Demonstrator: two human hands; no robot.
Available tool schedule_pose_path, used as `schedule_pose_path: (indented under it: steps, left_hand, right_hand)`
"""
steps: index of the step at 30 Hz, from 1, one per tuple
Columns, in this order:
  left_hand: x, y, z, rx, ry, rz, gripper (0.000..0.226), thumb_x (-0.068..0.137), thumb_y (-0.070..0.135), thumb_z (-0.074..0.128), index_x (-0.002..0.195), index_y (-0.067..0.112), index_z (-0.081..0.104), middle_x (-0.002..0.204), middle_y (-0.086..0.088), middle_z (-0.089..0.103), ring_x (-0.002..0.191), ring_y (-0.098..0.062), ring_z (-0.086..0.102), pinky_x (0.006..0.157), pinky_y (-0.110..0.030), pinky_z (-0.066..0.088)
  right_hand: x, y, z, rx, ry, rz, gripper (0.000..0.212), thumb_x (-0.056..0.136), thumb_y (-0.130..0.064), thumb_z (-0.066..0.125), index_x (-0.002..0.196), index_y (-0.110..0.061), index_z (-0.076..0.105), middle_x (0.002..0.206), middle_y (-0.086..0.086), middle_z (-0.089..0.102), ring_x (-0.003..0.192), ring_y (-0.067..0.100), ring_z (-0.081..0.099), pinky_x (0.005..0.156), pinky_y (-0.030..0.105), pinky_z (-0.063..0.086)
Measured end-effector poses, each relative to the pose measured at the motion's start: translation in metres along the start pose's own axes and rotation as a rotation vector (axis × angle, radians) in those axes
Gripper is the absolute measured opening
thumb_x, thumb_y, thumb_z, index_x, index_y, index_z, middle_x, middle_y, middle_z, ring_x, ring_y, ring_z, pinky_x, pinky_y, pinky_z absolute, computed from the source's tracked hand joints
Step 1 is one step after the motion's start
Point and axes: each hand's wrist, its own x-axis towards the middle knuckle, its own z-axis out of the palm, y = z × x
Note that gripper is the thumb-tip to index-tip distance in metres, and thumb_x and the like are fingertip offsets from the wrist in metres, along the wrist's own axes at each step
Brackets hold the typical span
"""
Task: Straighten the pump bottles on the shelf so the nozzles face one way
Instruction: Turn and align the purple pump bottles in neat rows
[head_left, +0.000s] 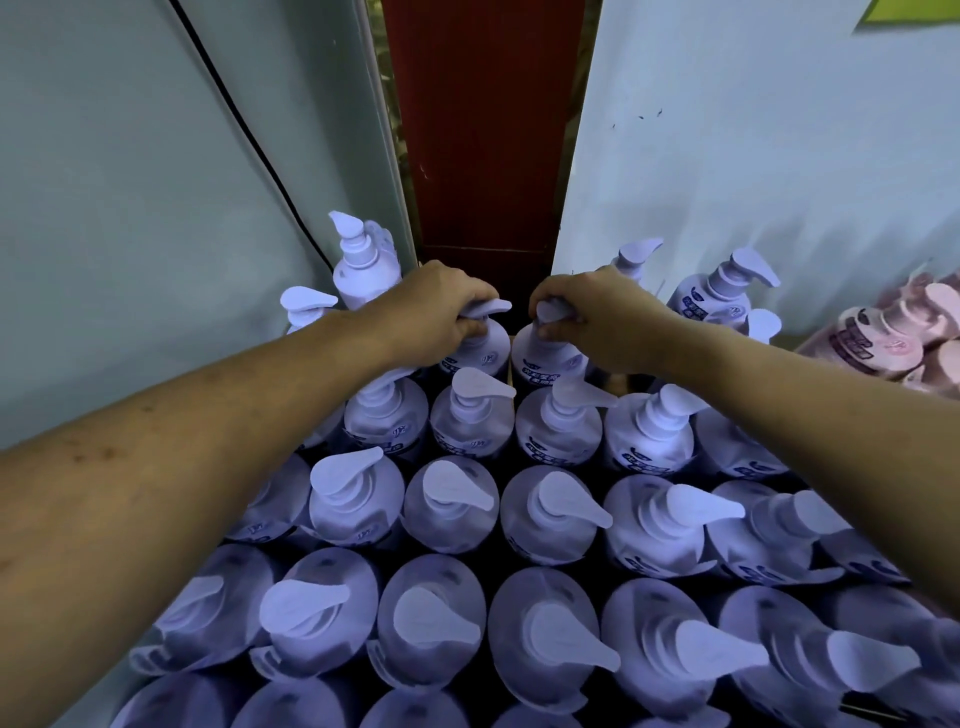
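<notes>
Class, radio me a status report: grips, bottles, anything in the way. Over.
Left grip holds pump of left back bottle, nozzle pointing right. Right grip holds pump of neighbouring bottle. Front bottles crowd beneath both forearms.

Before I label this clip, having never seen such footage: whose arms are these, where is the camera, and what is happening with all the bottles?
There is no machine here. A person wears one wide-angle camera on the head, looking forward and down, so the two bare arms reaching in are their own. The surface is packed with rows of lilac pump bottles, and most of their nozzles point right. Pink bottles lie off to the right. The left hand grips the pump head of one back-row bottle, whose nozzle points right. The right hand grips the pump of the neighbouring bottle, and its fingers hide most of that nozzle.
</notes>
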Motion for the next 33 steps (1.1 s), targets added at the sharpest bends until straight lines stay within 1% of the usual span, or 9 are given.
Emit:
schedule_pose_path:
  steps: [7,13,15,20,24,27,30,32,33]
  left_hand:
    - [-0.004,0.0,0.002,-0.049,0.0,-0.047,0.016,0.092,0.019,0.059,0.105,0.01,0.063,0.091,-0.008,0.066,0.089,-0.027,0.059,0.082,-0.041,0.047]
    - [0.001,0.014,-0.003,-0.08,0.065,-0.065,0.051,0.09,0.03,0.062,0.138,0.017,0.049,0.133,-0.003,0.057,0.124,-0.018,0.051,0.1,-0.023,0.036]
    - [0.008,0.029,-0.004,-0.135,0.036,-0.019,0.048,0.089,0.032,0.064,0.134,0.02,0.053,0.127,0.0,0.061,0.118,-0.016,0.054,0.101,-0.03,0.043]
    - [0.035,0.057,0.001,-0.037,-0.097,-0.014,0.038,0.086,0.04,0.066,0.113,0.014,0.064,0.102,-0.004,0.068,0.094,-0.021,0.062,0.083,-0.042,0.051]
    - [0.044,0.064,0.012,-0.057,-0.128,-0.008,0.034,0.083,0.037,0.069,0.108,0.015,0.065,0.094,-0.004,0.067,0.085,-0.022,0.062,0.074,-0.039,0.052]
    - [0.046,0.061,0.021,0.008,-0.092,-0.003,0.033,0.084,0.041,0.067,0.102,0.014,0.059,0.092,-0.001,0.061,0.083,-0.023,0.058,0.07,-0.037,0.049]
    - [0.047,0.056,0.027,0.031,-0.057,0.006,0.025,0.085,0.04,0.065,0.092,0.022,0.05,0.087,0.0,0.056,0.079,-0.024,0.053,0.065,-0.034,0.041]
    - [0.048,0.055,0.027,0.019,-0.057,0.009,0.025,0.085,0.039,0.067,0.09,0.021,0.051,0.084,0.0,0.054,0.078,-0.024,0.053,0.065,-0.034,0.04]
    - [0.048,0.055,0.027,0.022,-0.06,0.011,0.025,0.084,0.039,0.067,0.088,0.019,0.051,0.083,0.0,0.054,0.078,-0.024,0.052,0.065,-0.034,0.039]
  right_hand:
    - [-0.005,0.002,-0.001,0.002,0.019,-0.035,0.021,0.089,-0.025,0.064,0.109,-0.021,0.062,0.086,0.002,0.064,0.082,0.024,0.055,0.071,0.03,0.038]
    - [-0.016,0.005,0.003,0.077,0.035,-0.027,0.044,0.086,-0.021,0.067,0.127,-0.031,0.054,0.095,-0.005,0.065,0.079,0.01,0.057,0.06,0.012,0.033]
    - [-0.019,0.008,-0.002,0.128,0.054,-0.007,0.045,0.085,-0.021,0.068,0.128,-0.031,0.056,0.089,-0.012,0.064,0.076,0.005,0.059,0.065,0.013,0.037]
    - [-0.028,0.016,-0.006,0.209,0.064,0.072,0.041,0.086,-0.026,0.068,0.126,-0.022,0.058,0.102,0.0,0.065,0.089,0.017,0.059,0.073,0.021,0.04]
    - [-0.032,0.024,-0.011,0.192,0.035,0.125,0.037,0.088,-0.007,0.06,0.124,-0.015,0.06,0.11,0.004,0.067,0.099,0.023,0.061,0.081,0.026,0.045]
    - [-0.045,0.034,-0.03,0.226,0.265,0.171,0.04,0.083,0.005,0.054,0.115,-0.017,0.065,0.103,0.001,0.071,0.092,0.017,0.067,0.083,0.023,0.05]
    - [-0.067,0.056,-0.057,0.094,0.519,0.268,0.021,0.085,-0.014,0.057,0.098,-0.026,0.068,0.082,-0.009,0.068,0.075,0.009,0.063,0.069,0.017,0.042]
    - [-0.081,0.077,-0.068,-0.069,0.457,0.376,0.007,0.085,-0.034,0.061,0.088,-0.029,0.066,0.075,-0.012,0.064,0.078,0.014,0.062,0.071,0.024,0.042]
    - [-0.086,0.085,-0.07,-0.123,0.353,0.428,0.015,0.084,-0.044,0.062,0.085,-0.03,0.065,0.074,-0.013,0.063,0.08,0.015,0.061,0.072,0.027,0.043]
